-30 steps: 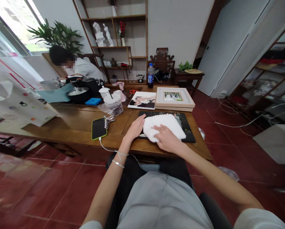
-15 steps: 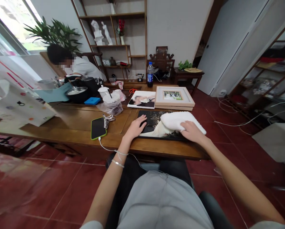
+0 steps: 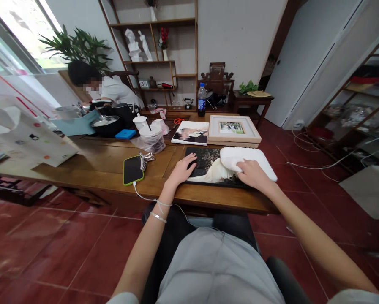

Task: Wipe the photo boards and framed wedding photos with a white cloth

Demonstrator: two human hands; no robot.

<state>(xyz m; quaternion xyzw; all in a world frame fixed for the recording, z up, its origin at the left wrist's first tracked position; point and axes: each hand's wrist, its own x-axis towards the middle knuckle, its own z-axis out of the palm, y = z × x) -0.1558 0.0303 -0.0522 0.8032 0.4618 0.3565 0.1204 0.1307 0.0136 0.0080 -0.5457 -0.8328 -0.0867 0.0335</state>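
Observation:
A dark photo print (image 3: 208, 166) lies flat at the near edge of the wooden table (image 3: 107, 164). My left hand (image 3: 182, 169) rests on its left edge, fingers lying flat and holding nothing. A white towel (image 3: 249, 158) covers the print's right part, and my right hand (image 3: 252, 174) presses down on it with fingers curled over the cloth.
Behind the print lie a second photo print (image 3: 191, 133) and a light wooden picture frame (image 3: 233, 128). A green-cased phone (image 3: 132, 169) with a cable, a lidded drink cup (image 3: 150, 137) and a blue bottle (image 3: 201, 99) stand on the table. Another person (image 3: 103, 88) sits at the far left.
My right hand has slid the towel from the middle of the print to its right side, uncovering the picture. The left hand has stayed on the left edge.

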